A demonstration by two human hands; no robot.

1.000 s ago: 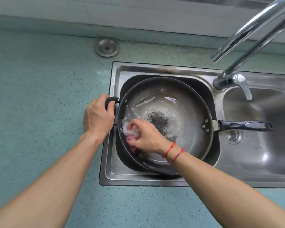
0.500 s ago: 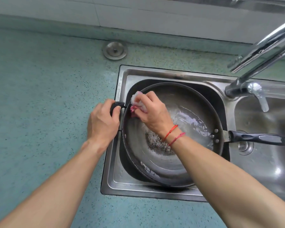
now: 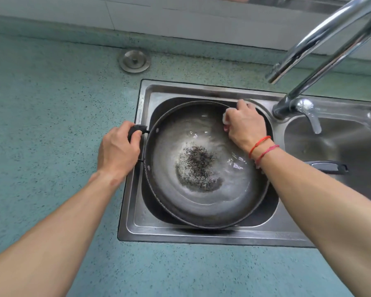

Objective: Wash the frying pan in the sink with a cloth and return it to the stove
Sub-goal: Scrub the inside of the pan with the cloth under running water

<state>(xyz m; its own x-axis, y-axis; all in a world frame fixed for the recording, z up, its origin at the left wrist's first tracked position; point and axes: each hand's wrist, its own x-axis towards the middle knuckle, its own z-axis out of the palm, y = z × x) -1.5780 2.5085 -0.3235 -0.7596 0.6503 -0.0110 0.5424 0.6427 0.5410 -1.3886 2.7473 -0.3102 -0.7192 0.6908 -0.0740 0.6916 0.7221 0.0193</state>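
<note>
The dark frying pan (image 3: 201, 202) lies in the left basin of the steel sink (image 3: 137, 228), with shallow water and a patch of black specks at its centre. My left hand (image 3: 118, 151) grips the pan's small black side handle at the left rim. My right hand (image 3: 244, 125) presses a white-and-pink cloth (image 3: 225, 119) against the pan's far right inner wall; most of the cloth is hidden under my fingers. The pan's long black handle (image 3: 328, 167) pokes out over the right basin, partly behind my right forearm.
A chrome faucet (image 3: 321, 46) arches over the sink from the right, its base between the two basins. A round metal drain cap (image 3: 134, 61) sits on the teal speckled counter (image 3: 51, 125) behind the sink. A tiled wall runs along the back.
My right hand has swept the cloth around the pan's rim, from the near left side to the far left and now to the far right. My left hand keeps its hold on the side handle.
</note>
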